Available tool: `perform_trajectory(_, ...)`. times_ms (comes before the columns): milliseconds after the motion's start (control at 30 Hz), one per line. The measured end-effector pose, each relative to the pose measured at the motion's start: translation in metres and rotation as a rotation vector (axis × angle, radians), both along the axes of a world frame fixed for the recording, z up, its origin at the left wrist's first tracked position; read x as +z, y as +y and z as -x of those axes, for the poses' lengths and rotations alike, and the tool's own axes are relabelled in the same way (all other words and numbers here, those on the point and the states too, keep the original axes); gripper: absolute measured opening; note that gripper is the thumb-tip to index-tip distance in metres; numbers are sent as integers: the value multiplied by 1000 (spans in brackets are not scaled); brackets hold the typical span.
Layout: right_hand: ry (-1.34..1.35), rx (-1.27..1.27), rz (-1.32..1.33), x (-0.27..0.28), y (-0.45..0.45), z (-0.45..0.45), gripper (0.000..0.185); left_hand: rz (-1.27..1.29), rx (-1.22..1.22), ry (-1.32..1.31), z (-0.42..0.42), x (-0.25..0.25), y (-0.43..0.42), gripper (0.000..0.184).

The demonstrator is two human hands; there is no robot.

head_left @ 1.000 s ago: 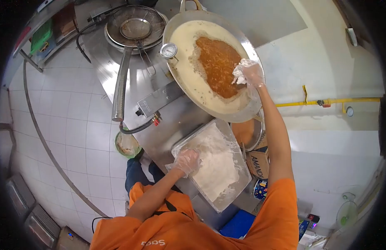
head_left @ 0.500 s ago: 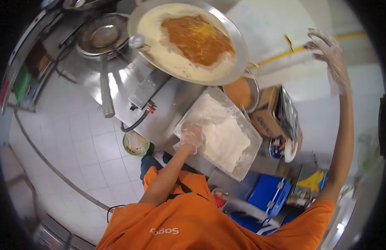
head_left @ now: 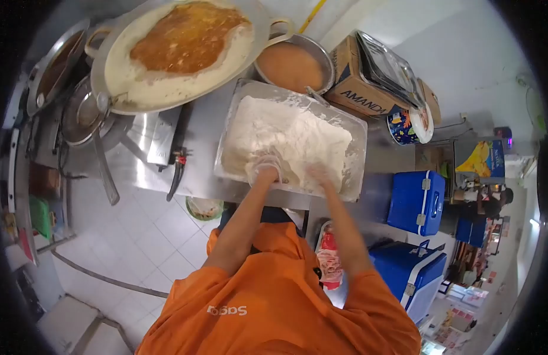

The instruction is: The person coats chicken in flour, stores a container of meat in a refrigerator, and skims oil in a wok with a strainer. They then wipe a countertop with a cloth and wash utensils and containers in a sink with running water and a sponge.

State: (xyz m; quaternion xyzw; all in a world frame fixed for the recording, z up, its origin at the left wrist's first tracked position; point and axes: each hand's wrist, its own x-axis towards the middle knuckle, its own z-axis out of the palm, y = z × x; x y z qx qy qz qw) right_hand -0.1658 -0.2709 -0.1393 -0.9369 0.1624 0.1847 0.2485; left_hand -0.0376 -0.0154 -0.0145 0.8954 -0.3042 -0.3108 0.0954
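A rectangular tub (head_left: pixel 364 160) of white flour (head_left: pixel 297 127) stands on the metal counter in front of me. My left hand (head_left: pixel 266 168), in a clear plastic glove, is down in the flour near the tub's front left; its fingers are partly sunk and I cannot make out how they are held. Beside it, my right hand (head_left: pixel 319 175) reaches into the flour by the front wall, smeared by motion. Whether either hand holds anything is not visible.
A wide pan (head_left: pixel 117 77) of bubbling oil sits at the back left. A pot (head_left: pixel 291 65) of orange-brown liquid is behind the tub. Left of the tub are a long-handled strainer (head_left: pixel 105 168) and a hose (head_left: pixel 177 177). A cardboard box (head_left: pixel 360 92) and blue coolers (head_left: pixel 416 201) stand right.
My right hand has come down from beside the wall at the upper right into the flour. My left hand remains in the tub. The view has shifted, showing more on the right.
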Motion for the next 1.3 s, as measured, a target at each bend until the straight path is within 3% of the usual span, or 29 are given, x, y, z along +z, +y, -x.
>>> perform_trajectory(33,-10,42,39,1,36,-18,25,-13,14,3,-1,-4,-14,71)
perform_trajectory(100,-10,86,25,4,66,-46,35,116,94,-3,4,-79,-41,79)
perform_trajectory(133,-17,110,-6,4,67,-52,41,169,90,124,2,-52,-38,81)
perform_trajectory(167,-46,128,-66,1,63,-56,47,219,87,254,-8,9,-31,82)
perform_trajectory(200,-109,161,-130,-12,49,-52,49,316,113,271,-13,18,-29,82)
perform_trajectory(233,-170,196,-196,-27,35,-47,51,413,134,289,-18,27,-28,83)
perform_trajectory(300,-198,-23,-138,-11,25,-52,49,698,239,90,-22,-22,-11,83)
perform_trajectory(367,-223,-229,-88,-9,15,-62,48,487,166,-335,-42,-31,-8,87)
perform_trajectory(400,-190,-166,44,-22,17,-63,46,368,120,-534,-44,-33,-6,89)
perform_trajectory(433,-159,-103,177,-34,17,-65,44,207,36,-456,-42,-35,-9,90)
perform_trajectory(500,-45,367,665,-120,8,-86,41,-106,-130,-309,-41,-6,-35,93)
perform_trajectory(567,-234,-18,286,-22,58,-122,40,-55,-137,-423,-25,-38,-54,86)
perform_trajectory(600,-303,-86,160,22,72,-132,39,-35,-124,-369,-21,-45,-56,82)
perform_trajectory(667,-296,-30,-7,58,73,-146,37,-1,-74,-159,-23,-52,-60,71)
perform_trajectory(700,-232,103,-32,27,68,-144,37,9,-32,0,-24,-52,-59,66)
perform_trajectory(733,-172,233,-66,-5,63,-141,38,78,-30,-20,-24,-53,-52,62)
perform_trajectory(800,-166,307,-124,-28,50,-132,37,220,-24,-68,-23,-46,-35,53)
perform_trajectory(833,-216,242,-157,-35,47,-116,37,174,42,-79,-18,-36,-28,51)
perform_trajectory(900,-127,216,34,-9,45,-66,36,83,192,-102,-7,28,-25,47)
perform_trajectory(1000,90,233,222,17,68,-24,38,-61,-118,42,-1,52,-25,50)
perform_trajectory(1100,-49,128,53,17,95,-45,39,-154,237,-6,6,33,-61,51)
perform_trajectory(1167,-143,91,-138,17,88,-67,40,-17,196,93,-12,-41,-43,56)
perform_trajectory(1233,-194,53,-301,25,65,-92,41,380,471,-23,-26,10,-59,59)
perform_trajectory(1300,-207,-114,-263,42,40,-108,42,533,599,115,-51,75,-76,67)
